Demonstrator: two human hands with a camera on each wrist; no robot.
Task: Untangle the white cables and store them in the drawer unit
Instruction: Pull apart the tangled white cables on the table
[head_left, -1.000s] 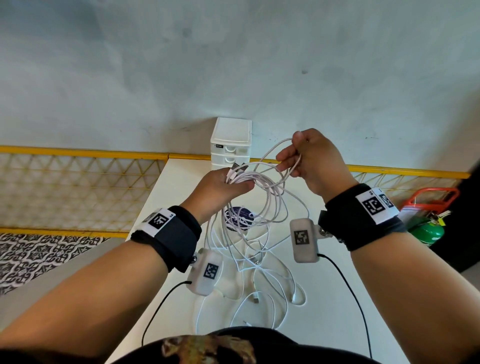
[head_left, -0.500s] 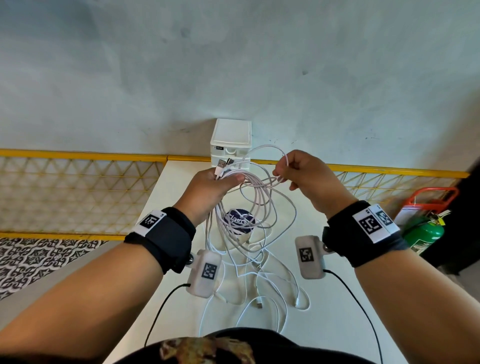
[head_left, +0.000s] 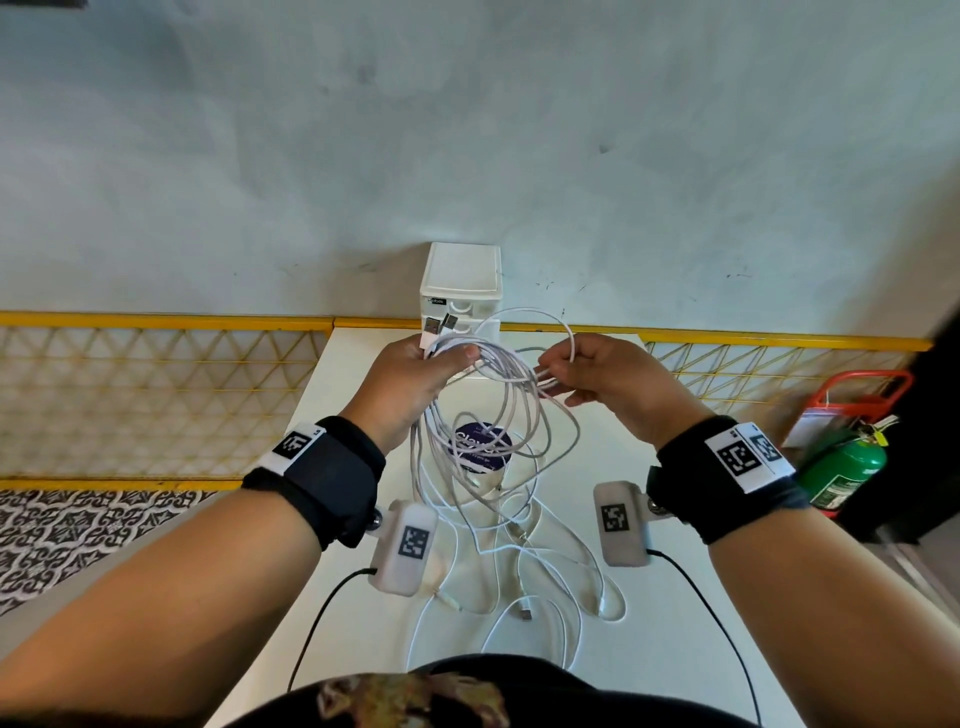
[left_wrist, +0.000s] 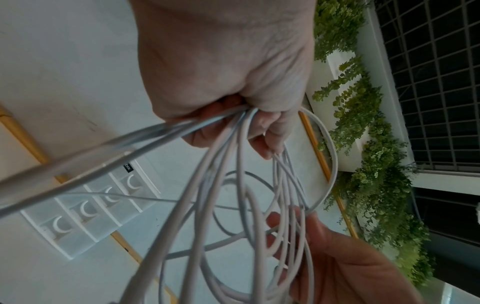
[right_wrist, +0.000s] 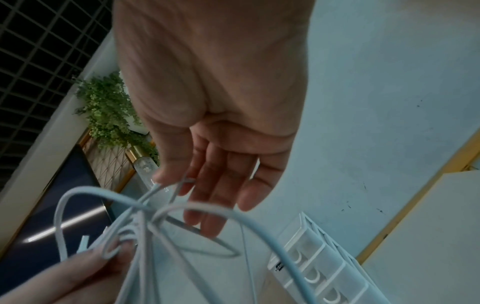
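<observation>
My left hand (head_left: 447, 358) grips a bundle of white cables (head_left: 498, 415) in a fist, and two USB plugs (head_left: 439, 325) stick up out of it. Level with it and to the right, my right hand (head_left: 556, 371) pinches a strand of the same bundle between thumb and forefinger, its other fingers nearly straight (right_wrist: 221, 195). A loop arches between the hands. The cables hang to a loose tangle (head_left: 519, 571) on the white table (head_left: 649, 649). The white drawer unit (head_left: 461, 280) stands against the wall behind the hands, drawers shut (left_wrist: 91, 205).
A round purple-labelled object (head_left: 480, 447) sits on the table under the hanging loops. A yellow lattice railing (head_left: 156, 322) runs along the wall at table height. A green fire extinguisher (head_left: 841, 467) in a red stand is off the table's right side.
My right hand has come down from above the bundle to the left hand's level, still pinching a strand. The left hand keeps its grip, with the plugs now pointing up.
</observation>
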